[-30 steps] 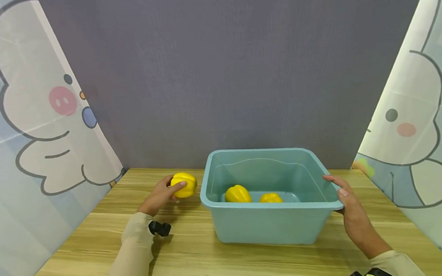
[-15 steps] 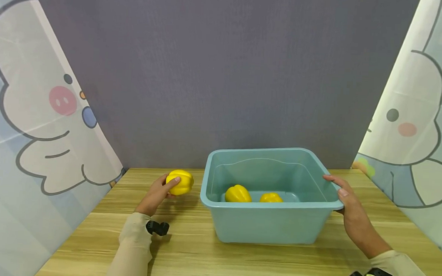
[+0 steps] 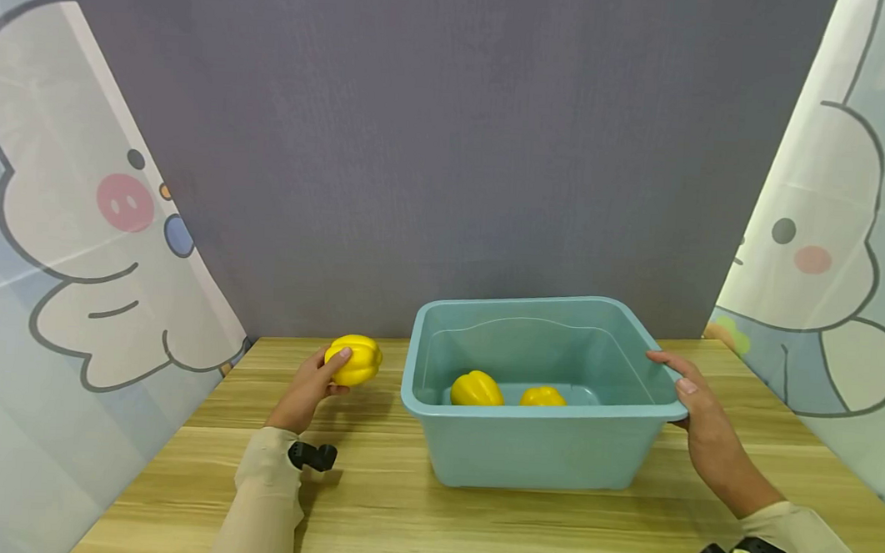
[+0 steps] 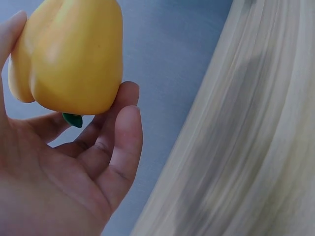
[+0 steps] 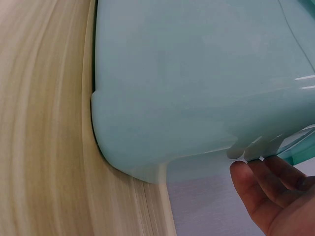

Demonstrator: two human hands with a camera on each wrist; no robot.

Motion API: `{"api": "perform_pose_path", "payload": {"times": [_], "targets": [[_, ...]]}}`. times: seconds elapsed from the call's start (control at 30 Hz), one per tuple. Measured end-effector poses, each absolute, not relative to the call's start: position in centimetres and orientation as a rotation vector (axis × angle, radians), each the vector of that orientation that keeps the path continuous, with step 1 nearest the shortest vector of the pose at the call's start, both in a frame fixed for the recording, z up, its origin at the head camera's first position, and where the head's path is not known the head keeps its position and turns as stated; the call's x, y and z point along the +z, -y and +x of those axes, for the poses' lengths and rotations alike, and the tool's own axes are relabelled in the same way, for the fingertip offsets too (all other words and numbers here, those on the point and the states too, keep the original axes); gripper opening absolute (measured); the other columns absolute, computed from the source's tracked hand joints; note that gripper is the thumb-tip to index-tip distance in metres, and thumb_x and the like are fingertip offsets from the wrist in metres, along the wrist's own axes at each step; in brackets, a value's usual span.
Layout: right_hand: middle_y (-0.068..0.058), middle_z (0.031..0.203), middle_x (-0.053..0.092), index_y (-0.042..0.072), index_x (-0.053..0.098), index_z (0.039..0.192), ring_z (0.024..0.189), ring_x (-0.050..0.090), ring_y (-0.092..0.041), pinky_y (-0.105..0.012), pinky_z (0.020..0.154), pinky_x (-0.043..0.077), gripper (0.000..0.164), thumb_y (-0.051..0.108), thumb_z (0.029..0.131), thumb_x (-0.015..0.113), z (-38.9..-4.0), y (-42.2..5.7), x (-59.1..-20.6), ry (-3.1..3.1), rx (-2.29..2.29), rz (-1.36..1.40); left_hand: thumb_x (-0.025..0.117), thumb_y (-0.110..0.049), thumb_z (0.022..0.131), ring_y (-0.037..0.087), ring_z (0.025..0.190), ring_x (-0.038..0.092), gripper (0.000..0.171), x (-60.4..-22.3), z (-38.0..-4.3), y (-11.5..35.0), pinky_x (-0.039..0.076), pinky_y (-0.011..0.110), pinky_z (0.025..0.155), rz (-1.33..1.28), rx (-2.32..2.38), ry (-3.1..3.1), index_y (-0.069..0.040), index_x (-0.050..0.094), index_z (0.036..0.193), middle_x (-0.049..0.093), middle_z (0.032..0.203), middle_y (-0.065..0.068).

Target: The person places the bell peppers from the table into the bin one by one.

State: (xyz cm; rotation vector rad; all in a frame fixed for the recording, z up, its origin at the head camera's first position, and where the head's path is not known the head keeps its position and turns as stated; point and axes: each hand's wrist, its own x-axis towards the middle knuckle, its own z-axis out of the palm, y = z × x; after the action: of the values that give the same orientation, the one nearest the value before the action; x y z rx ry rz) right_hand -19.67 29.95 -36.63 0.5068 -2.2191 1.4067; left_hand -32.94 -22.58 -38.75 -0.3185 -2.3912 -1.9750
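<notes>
My left hand (image 3: 309, 391) grips a yellow bell pepper (image 3: 355, 361) above the table, left of a blue-green plastic bin (image 3: 531, 452). In the left wrist view, the bell pepper (image 4: 78, 59) sits between thumb and fingers with its short green stem (image 4: 73, 120) pointing down toward the palm. At the bin's right rim my right hand (image 3: 708, 424) holds on, thumb on top and other fingers underneath. The right wrist view has those fingers (image 5: 266, 189) beneath the rim by the bin's side wall (image 5: 197, 88). Two more yellow peppers, one on the left (image 3: 477, 389) and one further right (image 3: 544, 396), lie inside the bin.
The bin stands on a wood-grain table (image 3: 370, 515). A dark grey panel (image 3: 449, 160) rises behind the table, and cartoon-printed curtains, one of them on the left (image 3: 78, 207), flank it. Black wrist cameras are strapped to both forearms.
My left hand has moved slightly left and up with the bell pepper, away from the bin. The right hand and the bin have stayed in place.
</notes>
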Motion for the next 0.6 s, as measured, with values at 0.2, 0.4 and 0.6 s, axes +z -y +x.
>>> {"api": "perform_pose_path", "payload": {"times": [0.2,0.4,0.6], "targets": [[0.009,0.145,0.033,0.011,0.036,0.152,0.112,0.046,-0.013,-0.025,0.079,0.044,0.051,0.025,0.109,0.014,-19.68,-29.97,-36.63,2.229,1.402,0.500,0.049,-0.047,0.105,0.017,0.100,0.063,0.059,-38.70,-33.03,22.61,0.054,0.036,0.089,-0.350,-2.098,2.295,0.002,0.046,0.138,0.057,0.118,0.009],[0.009,0.144,0.034,0.010,0.037,0.152,0.110,0.047,-0.013,-0.025,0.078,0.045,0.050,0.024,0.109,0.014,-19.75,-29.96,-36.68,2.221,1.398,0.499,0.046,-0.048,0.105,0.016,0.105,0.063,0.060,-38.59,-32.86,22.53,0.053,0.037,0.091,-0.392,-2.187,2.228,0.001,0.044,0.140,0.058,0.120,0.007],[0.009,0.144,0.035,0.010,0.037,0.152,0.110,0.047,-0.013,-0.026,0.078,0.044,0.051,0.025,0.109,0.014,-19.77,-29.98,-36.76,2.211,1.407,0.500,0.047,-0.047,0.106,0.016,0.106,0.062,0.059,-38.55,-32.85,22.41,0.050,0.045,0.098,-0.392,-2.204,2.222,0.001,0.044,0.140,0.059,0.120,0.005]]}}
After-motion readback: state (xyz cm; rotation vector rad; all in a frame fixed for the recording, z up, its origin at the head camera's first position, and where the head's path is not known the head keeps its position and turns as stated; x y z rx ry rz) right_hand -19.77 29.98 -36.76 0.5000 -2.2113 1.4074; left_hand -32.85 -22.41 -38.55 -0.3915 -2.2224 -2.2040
